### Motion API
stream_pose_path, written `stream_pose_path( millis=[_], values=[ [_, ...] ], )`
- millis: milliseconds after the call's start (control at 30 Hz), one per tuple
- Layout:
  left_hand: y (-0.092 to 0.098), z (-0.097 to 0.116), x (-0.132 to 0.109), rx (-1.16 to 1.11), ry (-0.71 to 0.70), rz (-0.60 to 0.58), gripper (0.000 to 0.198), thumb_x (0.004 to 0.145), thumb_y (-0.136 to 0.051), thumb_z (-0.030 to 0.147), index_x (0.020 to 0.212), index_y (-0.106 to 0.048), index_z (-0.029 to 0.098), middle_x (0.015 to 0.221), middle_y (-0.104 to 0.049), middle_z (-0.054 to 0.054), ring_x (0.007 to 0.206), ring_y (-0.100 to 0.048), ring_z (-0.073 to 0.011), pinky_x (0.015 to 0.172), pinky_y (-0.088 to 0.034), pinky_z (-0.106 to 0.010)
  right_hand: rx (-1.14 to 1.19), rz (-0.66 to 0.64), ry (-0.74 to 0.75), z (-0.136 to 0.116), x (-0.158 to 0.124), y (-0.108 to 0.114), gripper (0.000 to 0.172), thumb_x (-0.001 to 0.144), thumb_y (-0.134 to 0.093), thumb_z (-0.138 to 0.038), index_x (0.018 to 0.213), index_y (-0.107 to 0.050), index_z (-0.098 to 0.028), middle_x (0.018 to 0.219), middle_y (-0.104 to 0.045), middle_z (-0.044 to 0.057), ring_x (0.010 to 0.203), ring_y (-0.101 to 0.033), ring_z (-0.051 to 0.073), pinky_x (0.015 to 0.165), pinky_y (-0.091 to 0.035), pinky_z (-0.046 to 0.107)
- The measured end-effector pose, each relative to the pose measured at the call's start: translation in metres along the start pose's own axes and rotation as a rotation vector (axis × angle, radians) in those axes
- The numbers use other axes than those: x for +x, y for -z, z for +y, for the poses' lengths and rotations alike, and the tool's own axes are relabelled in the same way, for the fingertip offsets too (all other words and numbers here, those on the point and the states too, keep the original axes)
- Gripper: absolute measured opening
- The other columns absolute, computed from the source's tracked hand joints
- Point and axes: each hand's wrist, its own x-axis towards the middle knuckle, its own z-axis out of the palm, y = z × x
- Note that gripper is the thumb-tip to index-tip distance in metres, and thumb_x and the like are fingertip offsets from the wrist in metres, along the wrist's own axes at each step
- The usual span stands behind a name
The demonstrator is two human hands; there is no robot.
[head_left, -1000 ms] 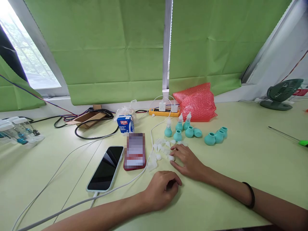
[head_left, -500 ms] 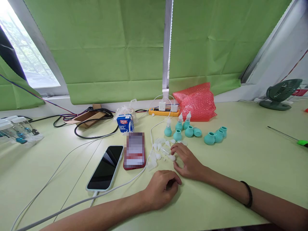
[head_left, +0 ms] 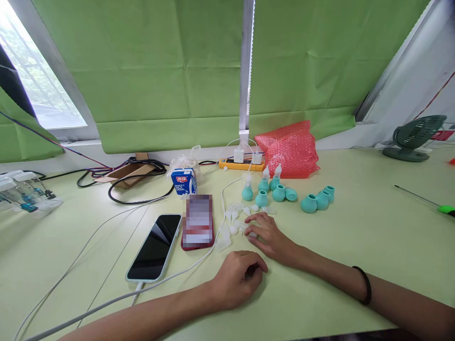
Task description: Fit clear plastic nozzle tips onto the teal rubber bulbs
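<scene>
My right hand (head_left: 268,237) lies on the pale green table (head_left: 355,255) with its fingertips on a scatter of small clear plastic tips (head_left: 234,219), pinching one of them. My left hand (head_left: 239,277) rests just in front, fingers curled loosely into a fist; whether anything is inside it is hidden. Beyond the tips stand several teal rubber bulbs (head_left: 279,193), two or three with clear tips fitted, and a second group of bulbs (head_left: 318,201) lies to the right.
A black phone (head_left: 155,246) on a white cable and a red phone (head_left: 198,221) lie to the left. A milk carton (head_left: 184,182), power strip (head_left: 241,164), pink bubble-wrap bag (head_left: 291,149), cardboard box and black cables sit behind. Fan (head_left: 414,137) and screwdriver (head_left: 426,201) lie right.
My right hand has slid a little left and nearer over the clear tips, fingers curling onto one. My left hand has stayed put.
</scene>
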Motion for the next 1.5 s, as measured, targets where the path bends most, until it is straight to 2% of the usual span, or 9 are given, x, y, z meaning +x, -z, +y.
stream_pose_path(
  millis=[233,433,533,733,900,1067,1267,1400,1500],
  values=[
    [0.000,0.000,-0.001,-0.062,0.028,0.027,0.019,0.070,-0.042,0.008,0.074,-0.060,0.014,0.059,-0.057,-0.001,0.050,-0.045,-0.0094,0.048,-0.035,-0.018,0.035,0.069,-0.013,0.004,0.000,-0.002,0.006,0.080,-0.047,-0.019,0.076,-0.052,-0.019,0.099,-0.051,0.006,0.098,-0.041,0.020,0.081,-0.035,0.039],
    [0.001,-0.002,-0.004,-0.329,0.113,0.268,0.016,0.080,-0.037,0.019,0.085,-0.052,0.015,0.060,-0.055,0.000,0.057,-0.050,-0.0111,0.057,-0.039,-0.022,0.015,0.132,-0.010,0.009,-0.001,-0.002,0.006,0.074,-0.053,-0.019,0.079,-0.056,-0.019,0.097,-0.053,0.007,0.096,-0.044,0.023,0.078,-0.036,0.041],
    [0.001,-0.004,-0.003,-0.458,0.148,0.322,0.016,0.082,-0.035,0.021,0.091,-0.047,0.017,0.061,-0.052,0.001,0.060,-0.051,-0.0113,0.057,-0.039,-0.022,0.005,0.144,0.006,0.009,-0.002,-0.001,0.010,0.071,-0.056,-0.019,0.079,-0.060,-0.021,0.098,-0.051,0.007,0.095,-0.044,0.024,0.078,-0.037,0.042],
    [-0.002,-0.005,-0.002,-0.460,0.177,0.501,0.016,0.083,-0.036,0.021,0.098,-0.039,0.019,0.075,-0.048,-0.001,0.072,-0.048,-0.0119,0.063,-0.039,-0.023,0.161,0.182,0.010,0.007,0.000,0.003,0.009,0.074,-0.053,-0.017,0.077,-0.061,-0.020,0.094,-0.052,0.007,0.091,-0.048,0.020,0.079,-0.041,0.038],
    [-0.002,-0.006,0.003,-0.444,0.263,0.471,0.016,0.079,-0.043,0.020,0.095,-0.046,0.019,0.076,-0.049,0.000,0.072,-0.048,-0.0116,0.062,-0.041,-0.021,0.377,0.293,-0.023,0.000,0.002,0.010,0.010,0.076,-0.053,-0.024,0.074,-0.063,-0.021,0.077,-0.055,0.004,0.074,-0.054,0.016,0.067,-0.046,0.030],
    [0.000,-0.008,0.004,-0.430,0.249,0.407,0.013,0.076,-0.050,0.020,0.086,-0.057,0.018,0.074,-0.054,-0.001,0.069,-0.050,-0.0118,0.059,-0.042,-0.020,0.519,0.203,-0.035,-0.008,-0.001,0.013,0.017,0.078,-0.052,-0.028,0.070,-0.065,-0.020,0.073,-0.055,0.003,0.070,-0.054,0.014,0.063,-0.047,0.027],
    [-0.001,-0.011,0.006,-0.484,0.284,0.426,0.010,0.074,-0.054,0.024,0.076,-0.059,0.016,0.073,-0.057,-0.002,0.067,-0.050,-0.0122,0.057,-0.042,-0.020,0.525,0.162,-0.004,-0.010,-0.003,0.012,0.018,0.079,-0.050,-0.026,0.072,-0.065,-0.021,0.074,-0.055,0.003,0.069,-0.053,0.013,0.062,-0.046,0.026],
    [-0.002,-0.012,0.007,-0.505,0.301,0.456,0.011,0.074,-0.053,0.025,0.073,-0.057,0.015,0.069,-0.055,-0.001,0.064,-0.050,-0.0115,0.055,-0.041,-0.020,0.461,0.200,-0.030,-0.007,-0.003,0.013,0.016,0.079,-0.049,-0.027,0.087,-0.063,-0.023,0.086,-0.054,0.004,0.082,-0.052,0.016,0.074,-0.045,0.029],
    [0.000,-0.011,0.007,-0.504,0.299,0.475,0.010,0.074,-0.053,0.024,0.073,-0.056,0.015,0.072,-0.057,-0.002,0.069,-0.051,-0.0128,0.060,-0.043,-0.022,0.296,0.199,-0.051,-0.004,-0.003,0.012,0.029,0.078,-0.051,-0.029,0.106,-0.054,-0.024,0.103,-0.049,0.007,0.100,-0.045,0.020,0.087,-0.038,0.037]
  ],
)
